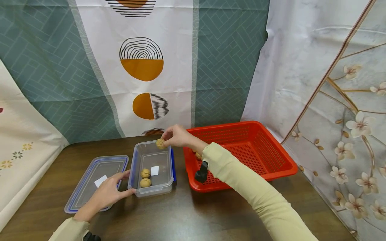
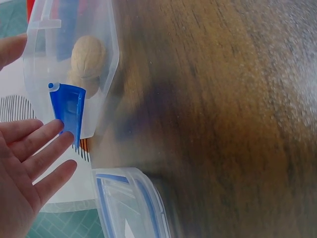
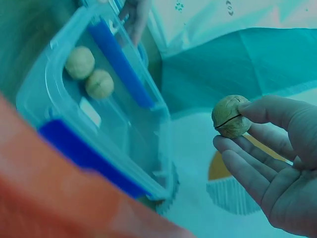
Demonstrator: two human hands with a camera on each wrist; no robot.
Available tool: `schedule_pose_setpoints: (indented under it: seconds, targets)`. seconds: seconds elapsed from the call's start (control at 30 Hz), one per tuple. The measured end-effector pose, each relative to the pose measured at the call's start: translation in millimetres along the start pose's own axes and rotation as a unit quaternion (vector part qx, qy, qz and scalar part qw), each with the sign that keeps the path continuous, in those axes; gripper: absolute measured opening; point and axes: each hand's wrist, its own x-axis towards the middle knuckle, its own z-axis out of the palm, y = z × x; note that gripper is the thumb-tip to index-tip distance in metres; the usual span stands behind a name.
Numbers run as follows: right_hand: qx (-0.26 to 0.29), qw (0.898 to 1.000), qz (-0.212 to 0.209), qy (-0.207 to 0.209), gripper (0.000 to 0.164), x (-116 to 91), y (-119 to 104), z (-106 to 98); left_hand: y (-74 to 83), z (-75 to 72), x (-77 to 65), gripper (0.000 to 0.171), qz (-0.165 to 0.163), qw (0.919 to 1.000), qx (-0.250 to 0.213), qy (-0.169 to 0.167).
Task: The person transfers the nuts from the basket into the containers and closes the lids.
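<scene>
A walnut (image 3: pixel 231 116) with a dark crack along its seam is pinched between the thumb and fingers of my right hand (image 1: pixel 178 136). In the head view that walnut overlaps the far right corner of a clear plastic box (image 1: pixel 153 190). Two more walnuts (image 1: pixel 145 177) lie inside the box at its near left, beside a white label (image 1: pixel 154 170). My left hand (image 1: pixel 108 191) is at the box's near left corner, thumb at the front wall and fingers spread along the left side. A blue side clip (image 2: pixel 69 109) hangs by the left fingertips.
The box's lid (image 1: pixel 87 180), clear with a blue seal, lies on the wooden table left of the box, partly under the left hand. A red plastic basket (image 1: pixel 241 129) stands to the right, with walnuts (image 1: pixel 198 156) at its left side. Printed cloths hang behind and at the sides.
</scene>
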Motion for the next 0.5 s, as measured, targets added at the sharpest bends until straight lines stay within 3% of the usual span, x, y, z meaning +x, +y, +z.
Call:
schedule_pose_setpoints:
  seconds: [0.2, 0.5]
  targets:
    - [0.011, 1.0, 0.016, -0.009, 0.018, 5, -4, 31, -0.7, 1.2, 0.0, 0.077, 0.0, 1.0, -0.006, -0.002]
    - [0.051, 0.995, 0.078, 0.022, 0.016, 11, -15, 78, -0.9, 0.3, 1.0, 0.078, -0.011, 0.9998, -0.008, -0.011]
